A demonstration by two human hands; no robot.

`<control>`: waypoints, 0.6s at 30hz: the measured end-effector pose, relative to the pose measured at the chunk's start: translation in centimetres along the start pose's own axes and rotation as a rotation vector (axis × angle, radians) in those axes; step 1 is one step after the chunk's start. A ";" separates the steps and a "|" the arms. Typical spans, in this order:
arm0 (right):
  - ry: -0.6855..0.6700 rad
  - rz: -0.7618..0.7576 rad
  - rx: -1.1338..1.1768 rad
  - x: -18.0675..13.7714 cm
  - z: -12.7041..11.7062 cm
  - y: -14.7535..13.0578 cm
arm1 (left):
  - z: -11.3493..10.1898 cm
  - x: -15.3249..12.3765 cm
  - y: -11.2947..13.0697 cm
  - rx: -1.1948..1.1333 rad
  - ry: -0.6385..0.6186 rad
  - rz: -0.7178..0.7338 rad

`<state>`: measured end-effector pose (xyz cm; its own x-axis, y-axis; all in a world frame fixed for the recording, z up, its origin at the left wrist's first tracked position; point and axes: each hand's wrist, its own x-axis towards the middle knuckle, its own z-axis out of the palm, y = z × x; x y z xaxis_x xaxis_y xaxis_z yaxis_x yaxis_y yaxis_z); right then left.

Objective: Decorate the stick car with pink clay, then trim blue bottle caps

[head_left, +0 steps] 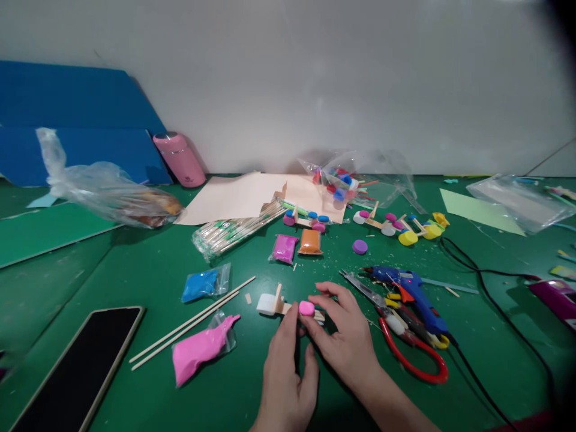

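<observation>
A lump of pink clay [306,308] sits on a small wooden craft-stick model [284,308], which has a white cap-like wheel [266,304] at its left end and an upright stick. My right hand [346,330] pinches around the clay, its thumb at the lower edge and its other fingers curved above. My left hand [285,375] stretches its fingers up to the clay's left side and the stick, with its thumb held apart. Fingers partly hide the model's right end. Left of my hands lies an opened bag of pink clay [202,348].
Right of my hands lie a blue glue gun [418,294] and red-handled pliers [436,375], with a black cord [508,327] trailing. Two skewers [180,330], a blue clay packet [200,285] and a phone [76,372] are leftward. Several finished-looking models [373,222] stand behind.
</observation>
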<state>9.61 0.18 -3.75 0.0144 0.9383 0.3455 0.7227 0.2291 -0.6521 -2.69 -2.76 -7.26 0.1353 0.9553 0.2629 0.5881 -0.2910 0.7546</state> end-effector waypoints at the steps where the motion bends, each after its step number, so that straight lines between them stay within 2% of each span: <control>1: -0.006 0.006 0.014 0.0 0.0 0.0 | 0.0 0.0 0.0 0.001 -0.001 0.004; 11: -0.045 0.055 0.143 -0.3 0.1 0.3 | -0.1 0.0 0.2 -0.054 -0.003 -0.014; 18: -0.051 0.031 0.194 -0.2 0.0 0.6 | -0.2 0.2 0.5 -0.044 -0.003 -0.021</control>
<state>10.02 0.11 -4.27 -0.0036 0.9564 0.2921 0.5756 0.2408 -0.7814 -2.60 -2.76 -6.72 0.1258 0.9612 0.2454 0.5551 -0.2732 0.7856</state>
